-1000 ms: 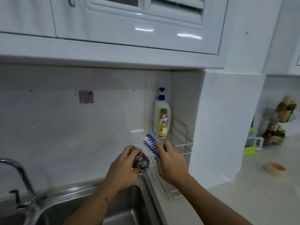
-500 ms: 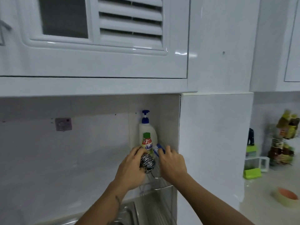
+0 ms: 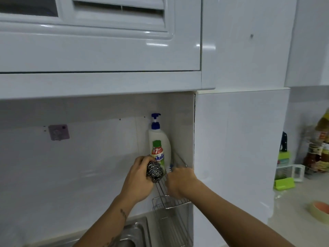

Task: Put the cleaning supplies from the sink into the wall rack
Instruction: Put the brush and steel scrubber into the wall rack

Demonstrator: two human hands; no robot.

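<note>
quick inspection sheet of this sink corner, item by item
surface: pale counter at right; steel sink at the bottom edge
job's things: steel wool scrubber at the wire wall rack; blue-and-white brush going in; pump soap bottle upright in the rack
clutter: tape roll, green holder, bottles
grippers: left hand grips the scrubber; right hand on the brush
cables: nothing seen
surroundings: white tiles, cabinet, wall hook

Dim bluish light, glare streaks on glossy cabinet door (image 3: 99, 49), soft blur, bowed wide-angle edges
</note>
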